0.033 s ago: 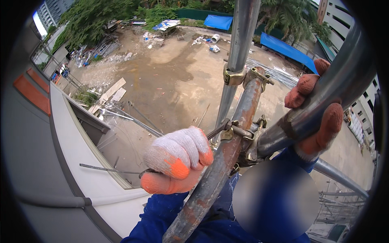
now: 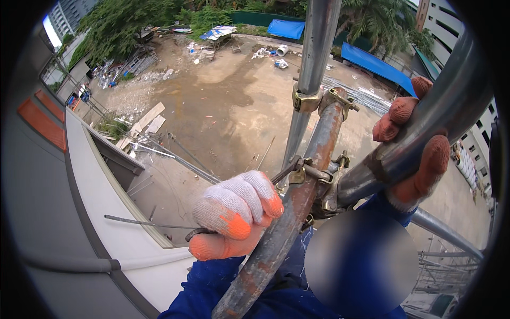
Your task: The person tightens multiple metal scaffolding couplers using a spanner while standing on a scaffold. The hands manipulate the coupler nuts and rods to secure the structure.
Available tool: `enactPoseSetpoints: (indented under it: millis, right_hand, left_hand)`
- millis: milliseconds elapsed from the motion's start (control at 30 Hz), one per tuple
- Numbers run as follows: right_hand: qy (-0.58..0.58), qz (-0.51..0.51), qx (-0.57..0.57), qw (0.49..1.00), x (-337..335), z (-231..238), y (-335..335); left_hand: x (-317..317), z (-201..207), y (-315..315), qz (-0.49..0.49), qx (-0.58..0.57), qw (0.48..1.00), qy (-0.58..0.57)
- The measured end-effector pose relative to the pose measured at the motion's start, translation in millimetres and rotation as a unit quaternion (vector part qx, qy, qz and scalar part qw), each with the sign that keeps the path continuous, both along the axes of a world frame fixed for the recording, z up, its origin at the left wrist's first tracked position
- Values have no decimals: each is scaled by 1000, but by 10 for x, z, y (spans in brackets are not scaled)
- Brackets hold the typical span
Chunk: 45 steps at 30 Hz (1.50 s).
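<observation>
My left hand (image 2: 236, 210), in a white knitted glove with orange palm coating, is closed around a wrench. The dark shaft of the wrench (image 2: 285, 171) runs to the bolt of a scaffold coupler (image 2: 311, 173), and its curved end shows behind my thumb. That coupler clamps a rusty scaffold tube (image 2: 273, 234), which slants up from my lap. My right hand (image 2: 431, 167), in an orange-coated glove, is wrapped around a thick steel pipe (image 2: 451, 106); fingers and thumb show on opposite sides, the palm is hidden. The pipe's lower end meets the coupler.
An upright steel tube (image 2: 319, 42) with another coupler (image 2: 307, 100) stands just beyond. Far below lies a dirt yard (image 2: 207, 111) with debris, planks (image 2: 143, 125) and blue tarpaulins (image 2: 377, 64). A building wall and ledge (image 2: 106, 196) run along the left. A round blur covers part of the lower right.
My left hand has shifted slightly down and to the right, and more of the wrench's curved end shows. My right hand and the pipes stay in place.
</observation>
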State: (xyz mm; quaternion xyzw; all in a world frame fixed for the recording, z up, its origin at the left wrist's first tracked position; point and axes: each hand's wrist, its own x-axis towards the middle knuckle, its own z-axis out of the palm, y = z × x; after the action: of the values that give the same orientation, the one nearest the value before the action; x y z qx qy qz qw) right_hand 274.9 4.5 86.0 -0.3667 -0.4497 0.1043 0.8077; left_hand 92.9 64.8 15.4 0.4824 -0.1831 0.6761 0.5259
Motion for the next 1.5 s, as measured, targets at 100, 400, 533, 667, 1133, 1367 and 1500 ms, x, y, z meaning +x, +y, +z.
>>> enactPoseSetpoints:
  millis: [100,400,533,667,1133,1367,1500]
  right_hand:
    - [12,7,12,1000,-9,-12,21]
    - [-25,-10,24,999,29,-15,103]
    - [-19,7,35,999,35,-29,103]
    - [-11,13,23,1000,29,-52,73]
    - [-35,30,20,999,131,-87,35]
    - [-52,21,18,998,92,-18,25]
    - [-49,11,-4,999,88,-25,36]
  left_hand:
    - [25,-112,-42,51,25,998,-16]
    - [-121,-312,29,-26,4,998,49]
    - [-92,-369,-31,-27,17,998,54]
    - [-98,-309,-78,-15,7,997,76]
    - [155,695,100,-48,-76,928,360]
    - [1382,357,1184,-216,-281,744,567]
    - [1414,155,1207,-188,-290,718,604]
